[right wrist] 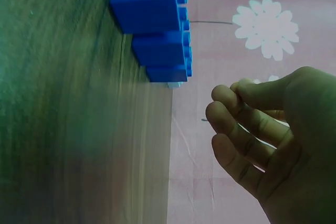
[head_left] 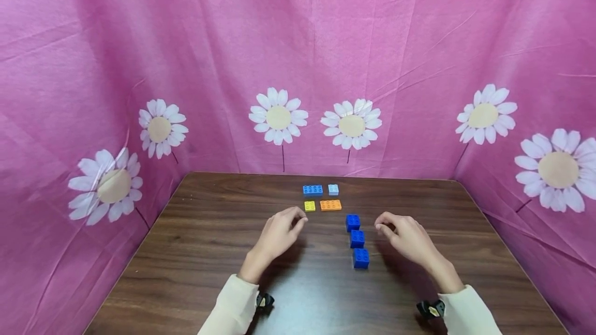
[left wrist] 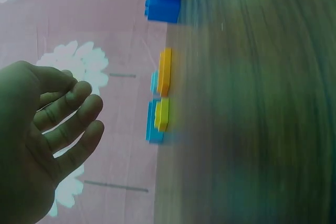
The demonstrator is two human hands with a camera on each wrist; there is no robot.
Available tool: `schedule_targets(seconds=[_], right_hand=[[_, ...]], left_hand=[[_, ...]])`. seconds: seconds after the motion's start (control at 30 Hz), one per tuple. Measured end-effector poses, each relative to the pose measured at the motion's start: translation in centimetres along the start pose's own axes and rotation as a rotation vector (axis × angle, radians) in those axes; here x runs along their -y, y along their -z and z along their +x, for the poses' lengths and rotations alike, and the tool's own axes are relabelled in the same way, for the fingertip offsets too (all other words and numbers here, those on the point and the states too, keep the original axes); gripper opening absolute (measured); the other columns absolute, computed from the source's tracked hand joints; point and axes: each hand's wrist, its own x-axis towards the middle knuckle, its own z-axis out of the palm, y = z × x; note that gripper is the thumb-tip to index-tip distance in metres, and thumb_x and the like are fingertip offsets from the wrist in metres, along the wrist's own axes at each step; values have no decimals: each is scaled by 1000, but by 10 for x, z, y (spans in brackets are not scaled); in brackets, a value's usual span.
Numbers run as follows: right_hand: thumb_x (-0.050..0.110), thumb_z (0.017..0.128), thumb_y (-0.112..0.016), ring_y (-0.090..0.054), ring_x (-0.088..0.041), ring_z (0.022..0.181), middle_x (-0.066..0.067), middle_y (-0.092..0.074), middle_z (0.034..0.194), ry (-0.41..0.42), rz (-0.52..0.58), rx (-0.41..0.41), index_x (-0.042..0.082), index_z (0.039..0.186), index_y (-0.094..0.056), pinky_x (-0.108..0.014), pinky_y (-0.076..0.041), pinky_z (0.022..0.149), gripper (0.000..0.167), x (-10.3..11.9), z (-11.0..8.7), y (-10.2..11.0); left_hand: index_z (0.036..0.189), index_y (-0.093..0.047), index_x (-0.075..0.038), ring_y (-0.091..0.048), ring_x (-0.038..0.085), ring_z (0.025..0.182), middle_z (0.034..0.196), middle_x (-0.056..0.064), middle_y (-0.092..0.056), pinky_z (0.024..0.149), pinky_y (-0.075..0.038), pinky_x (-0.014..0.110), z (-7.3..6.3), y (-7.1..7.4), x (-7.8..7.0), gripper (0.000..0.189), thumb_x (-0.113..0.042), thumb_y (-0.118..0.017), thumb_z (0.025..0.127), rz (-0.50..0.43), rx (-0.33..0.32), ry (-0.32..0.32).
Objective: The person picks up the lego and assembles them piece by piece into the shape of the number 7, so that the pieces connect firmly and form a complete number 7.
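Note:
My left hand (head_left: 280,229) hovers over the table with loosely bent fingers and holds nothing. Closest to its fingertips is a small yellow toy brick (head_left: 309,206). To the right of the blue bricks is my right hand (head_left: 406,234), also empty, thumb and forefinger near each other. Between the hands, three dark blue toy bricks stand in a slightly slanted row: a far one (head_left: 353,222), a middle one (head_left: 357,239) and a near one (head_left: 360,258). In the right wrist view the blue bricks (right wrist: 147,3) overlap one another, apart from the fingers.
Beyond the hands lie an orange brick (head_left: 330,205), a longer blue brick (head_left: 312,190) and a small light blue brick (head_left: 333,189). All rest on a brown wood-grain table (head_left: 186,273). A pink curtain (head_left: 316,40) with white flowers encloses its back and sides.

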Motion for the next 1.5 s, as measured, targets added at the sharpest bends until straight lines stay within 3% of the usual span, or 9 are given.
schedule_targets(seconds=[0.17,0.4,0.57,0.8,0.93,1.03,1.2,1.37,1.5], right_hand=[[8,100,-73,-57,1,69,9,-75,87,38,42,-7,25,101,-74,-23,-47,61,16,5,-8,-1],[24,106,-69,-65,1,83,11,-77,102,31,77,8,22,110,-77,-27,-56,70,10,15,-19,-6],[26,104,-71,-62,5,83,18,-73,100,81,126,-5,20,110,-78,-25,-57,70,11,17,-26,-16],[26,91,-86,-61,0,83,14,-70,103,196,140,62,21,112,-75,-23,-52,67,24,18,-34,-27],[25,87,-90,-61,-2,86,12,-68,108,210,101,115,23,113,-72,-22,-50,69,32,19,-35,-31],[20,85,-91,-61,-1,87,11,-68,107,196,99,145,22,112,-69,-24,-51,70,35,19,-34,-33],[19,86,-91,-58,-1,85,10,-69,103,135,112,200,23,110,-63,-24,-49,69,37,19,-32,-37],[19,85,-91,-56,0,81,10,-67,97,113,106,210,23,111,-60,-23,-46,66,41,19,-33,-39],[19,85,-91,-57,0,80,10,-66,95,110,108,206,20,111,-59,-23,-46,65,42,19,-33,-41]], left_hand=[[108,-76,-18,-65,6,81,103,-7,-77,76,-57,29,4,-10,-15,10,-21,-67,106,-60,32,-6],[114,-76,-18,-63,3,84,107,-6,-75,78,-55,22,11,-27,-34,13,-18,-65,106,-179,88,-16],[115,-75,-17,-64,4,90,111,-5,-72,83,-55,20,12,-45,-45,14,-14,-67,104,-213,137,-43],[124,-73,-13,-64,10,118,126,-4,-70,102,-55,26,16,-66,-56,22,-13,-66,104,-154,245,-148],[136,-70,-12,-59,14,137,143,-2,-66,115,-50,32,19,-76,-60,30,-13,-63,106,-129,344,-188],[138,-69,-10,-58,14,141,149,-2,-63,117,-49,31,20,-80,-63,33,-14,-64,106,-112,404,-185],[128,-71,-12,-65,13,131,140,-2,-68,110,-53,27,20,-83,-67,26,-16,-72,102,-74,392,-139],[112,-69,-16,-67,5,99,115,-4,-71,86,-56,20,20,-85,-68,19,-23,-80,98,-20,338,-75],[119,-65,-15,-64,5,95,116,-1,-71,84,-54,19,21,-85,-64,31,-20,-83,95,-56,342,-43]])
